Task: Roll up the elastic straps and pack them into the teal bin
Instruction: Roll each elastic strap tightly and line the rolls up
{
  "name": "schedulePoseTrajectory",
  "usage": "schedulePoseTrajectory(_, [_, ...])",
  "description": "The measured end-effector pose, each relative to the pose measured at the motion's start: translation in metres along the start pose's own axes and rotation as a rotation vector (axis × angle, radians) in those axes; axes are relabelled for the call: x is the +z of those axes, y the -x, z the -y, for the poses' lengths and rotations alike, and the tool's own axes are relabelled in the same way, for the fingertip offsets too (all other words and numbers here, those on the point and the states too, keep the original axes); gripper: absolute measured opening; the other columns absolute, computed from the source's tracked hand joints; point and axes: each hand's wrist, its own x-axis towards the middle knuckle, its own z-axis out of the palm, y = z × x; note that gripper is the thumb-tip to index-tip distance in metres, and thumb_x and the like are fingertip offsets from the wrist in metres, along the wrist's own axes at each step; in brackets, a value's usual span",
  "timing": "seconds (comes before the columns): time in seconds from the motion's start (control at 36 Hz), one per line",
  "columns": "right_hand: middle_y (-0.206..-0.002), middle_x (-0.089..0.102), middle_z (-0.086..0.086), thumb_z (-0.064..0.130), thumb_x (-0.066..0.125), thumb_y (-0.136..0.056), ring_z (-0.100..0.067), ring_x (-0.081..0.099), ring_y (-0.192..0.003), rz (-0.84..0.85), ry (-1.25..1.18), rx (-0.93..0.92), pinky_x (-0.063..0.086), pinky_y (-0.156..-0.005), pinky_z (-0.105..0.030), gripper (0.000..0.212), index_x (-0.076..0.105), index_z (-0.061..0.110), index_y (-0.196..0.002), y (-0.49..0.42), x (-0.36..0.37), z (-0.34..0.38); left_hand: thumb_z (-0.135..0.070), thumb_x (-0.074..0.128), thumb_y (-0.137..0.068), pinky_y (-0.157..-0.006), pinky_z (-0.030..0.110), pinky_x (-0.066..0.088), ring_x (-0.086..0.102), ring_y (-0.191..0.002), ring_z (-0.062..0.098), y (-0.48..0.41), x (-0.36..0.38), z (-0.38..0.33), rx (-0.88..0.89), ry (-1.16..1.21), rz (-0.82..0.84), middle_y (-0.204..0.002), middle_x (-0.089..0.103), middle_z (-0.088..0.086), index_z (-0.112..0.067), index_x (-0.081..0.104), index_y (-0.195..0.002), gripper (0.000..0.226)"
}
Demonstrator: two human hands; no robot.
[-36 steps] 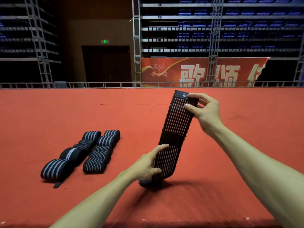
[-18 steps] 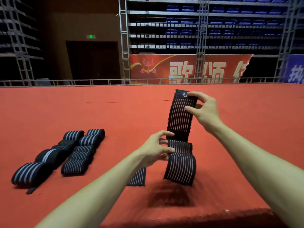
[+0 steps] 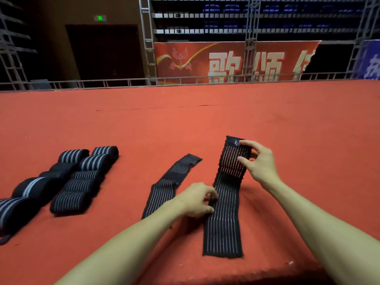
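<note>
Head view — forward, downward, near hands (image 3: 230,186).

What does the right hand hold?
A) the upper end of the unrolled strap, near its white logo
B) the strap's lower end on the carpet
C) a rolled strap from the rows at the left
A: the right hand pinches the raised upper end of the unrolled strap beside its logo; the lower end lies on the carpet.
</note>
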Motion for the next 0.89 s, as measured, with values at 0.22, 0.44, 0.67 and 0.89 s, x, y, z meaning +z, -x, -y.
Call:
schedulePoseTrajectory(0.22, [-0.113,0.067,0.007,-0.005,0.076,-0.077,-0.022,0.064,-0.104,0.013,-0.012,0.057,0.05,-0.08,-0.025,0.052,0.064,0.031,-0.113,0.016,0.024,-0.046,-0.021,0.071,-0.088,-0.071,0.022,0.038,0.054,-0.077,0.012,0.007,-0.04,0.063,-0.132,-0.008,-0.06,-0.09,0.062,-0.003,-0.02,0.069,-0.102,0.014])
schedulePoseTrajectory(0.44, [-0.113,0.069,0.002,-0.008,0.076,-0.076,-0.025,0.065,-0.102,-0.017,-0.055,0.116,0.056,-0.086,-0.042,0.051,0.066,0.028,-0.111,0.032,0.031,-0.069,-0.016,0.079,-0.082,-0.072,0.009,0.042,0.053,-0.076,-0.006,0.056,-0.035,0.105,-0.099,0.123,0.036,-0.089,0.059,-0.007,-0.026,0.071,-0.098,0.021])
schedulePoseTrajectory(0.67, [-0.109,0.068,0.006,-0.005,0.076,-0.076,-0.016,0.064,-0.096,0.046,0.077,0.12,0.054,-0.092,-0.036,0.05,0.067,0.023,-0.116,0.034,0.032,-0.063,-0.011,0.075,-0.081,-0.063,0.015,0.043,0.053,-0.063,0.001,0.04,-0.036,0.1,-0.09,0.105,-0.16,-0.081,0.067,0.001,-0.026,0.073,-0.084,0.015])
schedulePoseTrajectory(0.89, [-0.107,0.068,0.008,0.0,0.079,-0.076,-0.01,0.061,-0.093,0.035,0.136,0.131,0.048,-0.094,-0.027,0.047,0.068,0.021,-0.116,0.036,0.032,-0.061,-0.021,0.063,-0.094,-0.08,0.031,0.046,0.061,-0.088,0.019,-0.035,-0.05,0.092,-0.176,0.021,-0.336,-0.093,0.068,0.004,-0.012,0.074,-0.095,0.014])
